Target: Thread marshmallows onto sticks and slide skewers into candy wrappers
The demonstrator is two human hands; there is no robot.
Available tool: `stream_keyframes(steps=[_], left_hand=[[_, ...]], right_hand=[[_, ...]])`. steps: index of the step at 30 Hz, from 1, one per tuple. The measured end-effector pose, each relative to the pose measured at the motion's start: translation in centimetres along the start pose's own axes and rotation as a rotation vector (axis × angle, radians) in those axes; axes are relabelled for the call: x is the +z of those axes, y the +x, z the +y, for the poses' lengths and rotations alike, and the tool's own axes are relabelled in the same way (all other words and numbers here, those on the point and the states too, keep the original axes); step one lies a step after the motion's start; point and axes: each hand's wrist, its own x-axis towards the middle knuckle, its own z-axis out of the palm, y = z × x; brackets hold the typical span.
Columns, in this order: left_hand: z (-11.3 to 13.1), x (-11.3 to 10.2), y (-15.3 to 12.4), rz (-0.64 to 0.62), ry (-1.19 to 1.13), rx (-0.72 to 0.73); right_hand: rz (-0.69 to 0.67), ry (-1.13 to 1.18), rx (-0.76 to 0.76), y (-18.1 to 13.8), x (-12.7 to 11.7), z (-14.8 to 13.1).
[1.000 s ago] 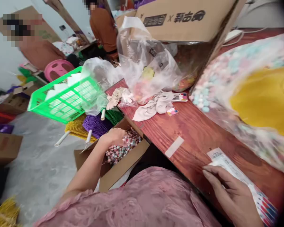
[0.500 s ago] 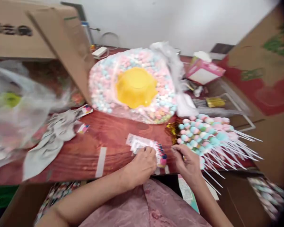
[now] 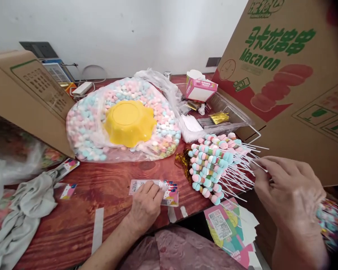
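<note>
A small stack of clear printed plastic bags (image 3: 171, 195) lies near the table's front edge. My left hand (image 3: 147, 205) rests on them with curled fingers, pressing the printed bags down. A pile of marshmallow skewers (image 3: 208, 165), pink, blue and white on white sticks, lies to the right, stick ends pointing right. My right hand (image 3: 288, 191) is at those ends, thumb and forefinger pinched on the stick of a skewer. Beyond the bags sits a large clear sack of loose marshmallows (image 3: 84, 123) with an upturned yellow bowl (image 3: 129, 122) on top.
Cardboard boxes stand left (image 3: 25, 86) and right (image 3: 293, 82). A clear tray (image 3: 239, 120) holds gold twist ties (image 3: 219, 118) and white sticks. A grey cloth (image 3: 30, 202) lies at left. Gold tinsel (image 3: 183, 161) touches the skewers. Printed cartons (image 3: 228, 228) are below the table edge.
My right hand has moved right, from beside the bags to the skewers' stick ends. My left hand stays at the bags. The view has turned to the right.
</note>
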Motion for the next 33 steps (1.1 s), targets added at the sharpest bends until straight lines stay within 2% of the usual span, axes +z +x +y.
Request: stream_keyframes(steps=[2, 5, 8, 10, 12, 15, 18, 21, 24, 28, 33], left_hand=[[-0.4, 0.2, -0.3, 0.004, 0.027, 0.005], [-0.1, 0.4, -1.1, -0.132, 0.041, -0.024], [0.7, 0.2, -1.5, -0.256, 0.016, -0.099], [0.9, -0.1, -1.4, -0.285, -0.016, -0.146], [0.8, -0.3, -1.2, -0.257, -0.068, -0.181], [0.2, -0.2, -1.0, -0.136, -0.143, -0.209], [-0.2, 0.1, -1.0, -0.047, -0.103, -0.188], [-0.1, 0.2, -1.4, -0.072, -0.033, -0.179], [0.1, 0.0, -2.0, -0.135, -0.066, -0.207], [0.0, -0.4, -2.6, -0.168, -0.126, -0.214], [-1.0, -0.2, -2.8, -0.053, -0.286, -0.292]], right_hand=[[-0.101, -0.074, -0.029, 0.6, 0.4, 0.9], [-0.237, -0.077, -0.061, 0.6, 1.1, 1.3], [-0.283, -0.05, -0.053, 0.2, 1.4, 1.2], [-0.273, -0.033, -0.051, 0.0, 1.6, 1.2], [-0.257, -0.023, -0.05, 0.1, 1.8, 1.2], [-0.263, -0.038, -0.019, 0.9, 2.1, 1.2], [-0.4, -0.095, 0.037, 2.5, 2.4, 1.3], [-0.616, -0.088, 0.08, 4.1, 3.1, 1.6], [-0.772, -0.039, 0.094, 5.2, 4.0, 1.8], [-0.846, -0.021, 0.08, 5.5, 4.5, 1.7], [-0.863, -0.041, 0.083, 5.3, 4.9, 1.7]])
